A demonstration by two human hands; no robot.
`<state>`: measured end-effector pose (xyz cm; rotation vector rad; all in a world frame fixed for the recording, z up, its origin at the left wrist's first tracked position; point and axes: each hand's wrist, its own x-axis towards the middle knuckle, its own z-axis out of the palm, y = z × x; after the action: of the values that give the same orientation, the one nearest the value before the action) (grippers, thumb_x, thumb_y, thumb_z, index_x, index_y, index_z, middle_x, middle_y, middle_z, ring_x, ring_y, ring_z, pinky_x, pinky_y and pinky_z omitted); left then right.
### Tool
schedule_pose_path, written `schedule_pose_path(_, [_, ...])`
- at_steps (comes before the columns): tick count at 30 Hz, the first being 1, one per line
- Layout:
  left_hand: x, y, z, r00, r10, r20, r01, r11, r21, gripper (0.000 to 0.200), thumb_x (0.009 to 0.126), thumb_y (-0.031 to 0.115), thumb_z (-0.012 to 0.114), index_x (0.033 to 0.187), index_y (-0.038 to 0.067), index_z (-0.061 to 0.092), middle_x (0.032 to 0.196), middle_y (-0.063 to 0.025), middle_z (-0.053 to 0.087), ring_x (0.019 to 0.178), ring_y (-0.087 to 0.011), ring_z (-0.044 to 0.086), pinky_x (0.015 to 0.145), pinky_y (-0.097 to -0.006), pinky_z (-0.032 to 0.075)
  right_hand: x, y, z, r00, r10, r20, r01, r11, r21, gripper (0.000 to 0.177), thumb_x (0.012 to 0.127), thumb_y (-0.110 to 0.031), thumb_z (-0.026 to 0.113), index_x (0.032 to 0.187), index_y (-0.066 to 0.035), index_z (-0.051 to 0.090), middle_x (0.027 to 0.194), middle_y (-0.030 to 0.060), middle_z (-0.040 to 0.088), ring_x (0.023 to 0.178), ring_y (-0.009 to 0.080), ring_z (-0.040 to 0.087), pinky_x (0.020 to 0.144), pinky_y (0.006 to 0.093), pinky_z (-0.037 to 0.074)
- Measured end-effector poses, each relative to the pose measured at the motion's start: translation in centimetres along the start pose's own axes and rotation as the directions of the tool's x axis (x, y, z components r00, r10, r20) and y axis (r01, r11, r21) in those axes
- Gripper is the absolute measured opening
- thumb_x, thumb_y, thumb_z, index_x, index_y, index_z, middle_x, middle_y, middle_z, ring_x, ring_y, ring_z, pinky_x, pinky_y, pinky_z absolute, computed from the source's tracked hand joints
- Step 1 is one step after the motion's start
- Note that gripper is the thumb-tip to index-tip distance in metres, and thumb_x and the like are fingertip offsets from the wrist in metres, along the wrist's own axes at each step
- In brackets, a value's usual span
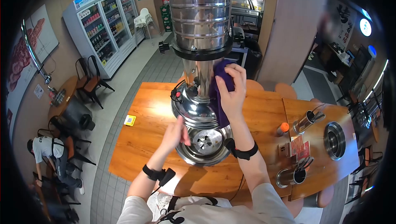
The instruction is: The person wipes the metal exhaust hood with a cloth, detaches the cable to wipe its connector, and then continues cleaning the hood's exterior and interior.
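Observation:
A shiny metal exhaust pipe (200,21) hangs over the wooden table (144,137), ending in a domed metal hood (194,110). My right hand (233,92) presses a purple cloth (220,100) against the right side of the pipe, just below its black ring (202,53). My left hand (175,135) hovers at the hood's lower left, with nothing visible in it and its fingers partly apart. Beneath the hood, a round metal grill pan (185,154) is set into the table. A small red button sits on the hood's left side.
To the right stand an orange-capped bottle (283,129), two metal utensil holders (304,123) and a second round pan (334,140). A yellow sticker (130,120) lies at the left. Another person (49,149) bends over far left, near chairs.

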<state>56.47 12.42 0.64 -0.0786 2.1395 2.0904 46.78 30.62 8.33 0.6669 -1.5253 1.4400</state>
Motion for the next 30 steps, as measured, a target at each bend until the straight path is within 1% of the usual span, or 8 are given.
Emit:
schedule_pose_path(4, [-2.8,1.8,3.7,0.902,0.431,-0.011,-0.391,0.828,0.401,0.021,0.082,0.021,0.060,0.072,0.003,0.059,0.059,-0.0053,0.057,0.052,-0.0087,0.050,0.051,-0.0256,0.041,-1.8,-0.2,-1.2,0.995,0.061,0.084,-0.057,0.997,-0.055,0.023,0.077,-0.003,0.062,0.097,-0.001,0.053,0.100,0.0103,0.051,0.091,0.0221,0.051,0.079,0.0298,0.041])
schedule_pose_path(6, [-3.2,4.3,5.8,0.862,0.499,0.087,-0.458,0.694,0.555,0.024,0.077,0.022,0.065,0.088,0.002,0.057,0.071,-0.0076,0.058,0.061,-0.0138,0.055,0.056,-0.0269,0.044,-2.6,-1.8,-2.4,0.843,0.462,0.277,-0.538,0.735,0.412,0.023,0.082,-0.005,0.059,0.102,-0.001,0.049,0.105,0.0081,0.051,0.094,0.0160,0.050,0.081,0.0273,0.041])
schedule_pose_path(10, [-2.4,4.7,9.0,0.813,0.569,0.119,-0.476,0.534,0.699,0.030,0.076,0.021,0.066,0.094,0.001,0.053,0.080,-0.0097,0.058,0.069,-0.0212,0.056,0.060,-0.0304,0.046,-3.0,-5.8,-3.7,0.835,0.532,0.140,-0.432,0.476,0.766,0.029,0.084,-0.005,0.055,0.111,-0.001,0.043,0.110,0.0081,0.049,0.099,0.0134,0.048,0.086,0.0261,0.039])
schedule_pose_path(12, [-1.7,3.7,9.8,0.639,0.678,0.364,-0.617,0.169,0.768,0.029,0.076,0.020,0.065,0.090,-0.002,0.052,0.081,-0.0124,0.058,0.075,-0.0266,0.057,0.062,-0.0351,0.047,-2.9,-6.2,-4.9,0.870,0.489,-0.062,-0.341,0.688,0.641,0.028,0.086,-0.008,0.053,0.112,-0.003,0.041,0.109,0.0077,0.050,0.100,0.0168,0.050,0.089,0.0309,0.042])
schedule_pose_path(18, [-1.4,4.1,10.6,0.747,0.593,0.299,-0.603,0.417,0.680,0.024,0.084,0.026,0.056,0.076,0.003,0.058,0.050,-0.0137,0.051,0.046,-0.0334,0.051,0.046,-0.0409,0.040,-5.5,-3.4,-11.0,0.875,0.383,-0.297,-0.354,0.924,0.146,0.040,0.085,0.001,0.047,0.120,-0.002,0.029,0.115,0.0121,0.044,0.099,0.0199,0.050,0.085,0.0299,0.042])
schedule_pose_path(22, [-0.8,6.3,11.7,0.823,0.496,0.278,-0.561,0.629,0.538,0.022,0.084,0.024,0.055,0.084,0.002,0.058,0.060,-0.0169,0.055,0.056,-0.0337,0.055,0.051,-0.0375,0.042,-10.0,-3.2,-12.3,0.897,0.286,0.337,-0.319,0.947,0.045,0.070,0.068,-0.027,0.073,0.124,-0.001,0.039,0.127,0.0163,0.039,0.114,0.0271,0.043,0.095,0.0355,0.034])
schedule_pose_path(24, [-0.6,7.0,11.9,0.834,0.474,0.283,-0.552,0.713,0.432,0.022,0.085,0.021,0.053,0.095,0.002,0.053,0.071,-0.0182,0.058,0.065,-0.0338,0.057,0.058,-0.0352,0.044,-11.6,-3.3,-11.1,0.717,0.546,0.432,-0.649,0.750,0.129,0.063,0.070,-0.019,0.071,0.122,-0.001,0.041,0.122,0.0146,0.045,0.113,0.0238,0.045,0.095,0.0336,0.035])
schedule_pose_path(30, [0.9,4.6,1.7,0.802,0.535,0.264,-0.596,0.687,0.416,0.030,0.079,0.007,0.061,0.105,0.002,0.048,0.106,-0.0087,0.052,0.095,-0.0165,0.053,0.085,-0.0289,0.042,-7.1,0.3,-10.2,0.702,0.702,0.123,-0.675,0.600,0.430,0.036,0.076,-0.001,0.058,0.111,0.001,0.049,0.112,0.0114,0.052,0.106,0.0195,0.049,0.091,0.0312,0.039])
